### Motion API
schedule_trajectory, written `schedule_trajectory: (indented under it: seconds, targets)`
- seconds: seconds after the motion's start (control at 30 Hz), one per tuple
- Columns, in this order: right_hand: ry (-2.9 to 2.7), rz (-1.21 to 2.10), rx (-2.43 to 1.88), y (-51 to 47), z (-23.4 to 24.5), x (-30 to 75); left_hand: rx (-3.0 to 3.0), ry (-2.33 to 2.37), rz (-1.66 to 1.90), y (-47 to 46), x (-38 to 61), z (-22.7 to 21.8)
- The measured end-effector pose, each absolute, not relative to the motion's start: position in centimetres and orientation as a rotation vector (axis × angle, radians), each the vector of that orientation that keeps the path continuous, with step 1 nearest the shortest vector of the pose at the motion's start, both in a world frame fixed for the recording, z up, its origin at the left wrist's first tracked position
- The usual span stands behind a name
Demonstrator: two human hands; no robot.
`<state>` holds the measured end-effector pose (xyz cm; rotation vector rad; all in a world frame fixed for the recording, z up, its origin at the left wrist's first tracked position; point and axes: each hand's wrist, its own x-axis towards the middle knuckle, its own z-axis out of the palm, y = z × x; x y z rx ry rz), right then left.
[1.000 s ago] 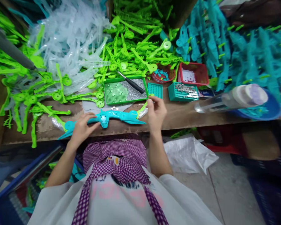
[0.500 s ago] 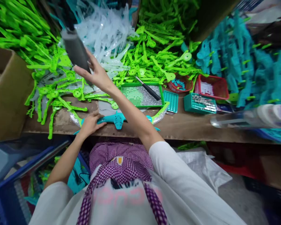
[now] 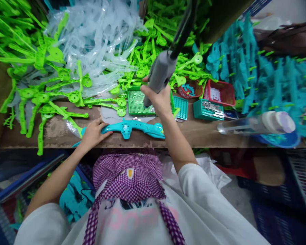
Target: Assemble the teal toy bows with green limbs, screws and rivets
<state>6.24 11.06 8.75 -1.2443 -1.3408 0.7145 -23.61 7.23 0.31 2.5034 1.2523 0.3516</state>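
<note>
Left grip (image 3: pixel 92 135) pinches a long, glossy, bow-shaped turquoise part (image 3: pixel 140 126), while right grip (image 3: pixel 161 101) clasps a grey corded tool (image 3: pixel 162 70).

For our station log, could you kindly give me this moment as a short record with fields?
Left hand: on the blue part
Right hand: gripping the gray tool
Tool tip: appears over the green tray
Beyond hands: piled green parts
Right side: teal box holding silvery discs; clear bottle
</note>
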Motion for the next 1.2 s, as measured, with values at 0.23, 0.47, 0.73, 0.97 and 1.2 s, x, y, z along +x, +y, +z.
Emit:
schedule_trajectory:
  seconds: [0.23,0.47,0.73,0.97,1.2]
  targets:
    - [-1.071,0.589,-1.325,15.1,3.9,4.9,2.541,1.239,0.338,7.3,-23.4,0.3]
    - [-1.134,0.602,-1.237,16.3,2.1,4.3,2.533,1.244,0.331,7.3,-23.5,0.3]
    - [-1.163,0.573,-1.248,16.5,1.6,4.6,2.507,1.286,0.367,7.0,-23.4,0.3]
    - [-1.111,0.589,-1.229,16.5,3.0,4.7,2.506,1.297,0.355,7.1,-23.2,0.3]
    - [-0.956,0.48,-1.22,7.8,7.4,8.5,2.461,1.315,0.558,6.5,-23.7,1.3]
